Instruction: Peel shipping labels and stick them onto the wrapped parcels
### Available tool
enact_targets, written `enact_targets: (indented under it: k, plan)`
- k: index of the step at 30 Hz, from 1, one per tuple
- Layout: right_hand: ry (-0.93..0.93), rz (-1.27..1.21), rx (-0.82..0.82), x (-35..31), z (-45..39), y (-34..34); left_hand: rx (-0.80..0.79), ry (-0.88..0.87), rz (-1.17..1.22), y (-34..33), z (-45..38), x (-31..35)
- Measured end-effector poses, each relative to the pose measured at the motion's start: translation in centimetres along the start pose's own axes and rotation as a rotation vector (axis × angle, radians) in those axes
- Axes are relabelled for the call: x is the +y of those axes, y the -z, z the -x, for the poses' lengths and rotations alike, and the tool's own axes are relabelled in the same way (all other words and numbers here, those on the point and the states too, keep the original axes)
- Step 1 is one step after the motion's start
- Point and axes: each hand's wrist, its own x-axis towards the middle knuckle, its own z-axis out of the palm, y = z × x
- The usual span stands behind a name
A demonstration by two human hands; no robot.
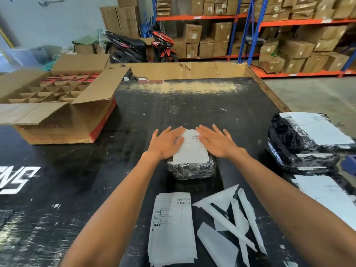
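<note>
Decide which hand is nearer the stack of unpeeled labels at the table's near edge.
Left. The left hand lies almost straight beyond the stack of unpeeled labels; the right hand is farther right.

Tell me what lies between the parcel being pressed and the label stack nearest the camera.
Head view: only bare black table between the parcel and the label stack.

The counter is black, scuffed with pale streaks and white lettering. The parcel is glossy black wrap under a white label — black barcodes printed on it. Brown carton — red-edged. Shelving: blue and orange.
</note>
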Motion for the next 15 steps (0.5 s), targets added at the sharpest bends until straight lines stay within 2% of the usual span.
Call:
enact_targets:
  k: [9, 12, 15]
  plan:
    - [-0.236, -0.284, -0.067, -3.4, -1.4, -0.7, -0.105, 0.101, 0.056, -0.2, 0.3, 1.7]
    - [-0.301, -0.303, -0.005, -4.3, -0.5, -1.0, -0.134, 0.115, 0.057, 0.0, 0.4, 2.4]
    - [-0.344, -0.273, 0.082, -5.4, 1.8, -2.0, -0.095, 0.114, 0.098, -0.8, 0.9, 2.4]
